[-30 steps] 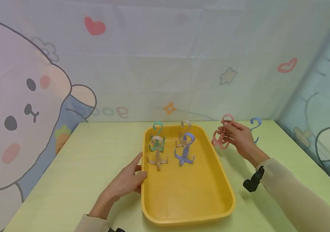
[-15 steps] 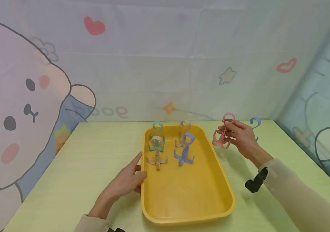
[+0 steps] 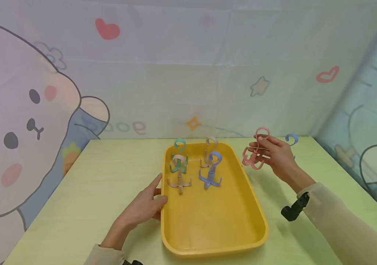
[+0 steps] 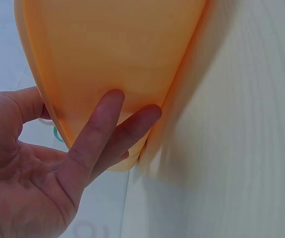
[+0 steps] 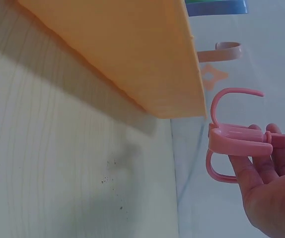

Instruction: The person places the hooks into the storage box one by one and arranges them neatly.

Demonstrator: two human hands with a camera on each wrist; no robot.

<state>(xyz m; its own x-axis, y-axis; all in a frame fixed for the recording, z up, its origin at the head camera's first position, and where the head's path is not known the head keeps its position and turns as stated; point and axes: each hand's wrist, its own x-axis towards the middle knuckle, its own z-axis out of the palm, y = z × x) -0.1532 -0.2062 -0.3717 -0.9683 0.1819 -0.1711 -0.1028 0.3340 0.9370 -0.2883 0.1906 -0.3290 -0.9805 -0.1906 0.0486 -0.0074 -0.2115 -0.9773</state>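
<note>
My right hand (image 3: 279, 156) pinches a pink multi-prong hanging hook (image 3: 250, 161) by its stem, raised beside the tray's far right rim. The right wrist view shows its curved prongs close to the tray's corner. On the yellow tray (image 3: 215, 228), my left hand (image 3: 143, 206) holds the left edge, thumb over the rim and fingers along the outer wall. Inside, toward the far end, stand a green hook (image 3: 179, 166), a blue hook (image 3: 211, 176) and two beige ones, the nearer beige hook (image 3: 180, 182) standing in front of the green.
Another blue hook (image 3: 295, 139) is on the table behind my right hand, partly hidden by it. The pale green table (image 3: 92, 184) extends on both sides of the tray. A printed cloth backdrop (image 3: 175, 73) rises at the table's far edge.
My right hand has lifted the pink hook slightly and shifted a little to the right, covering more of the blue hook behind. The left hand and tray stay put.
</note>
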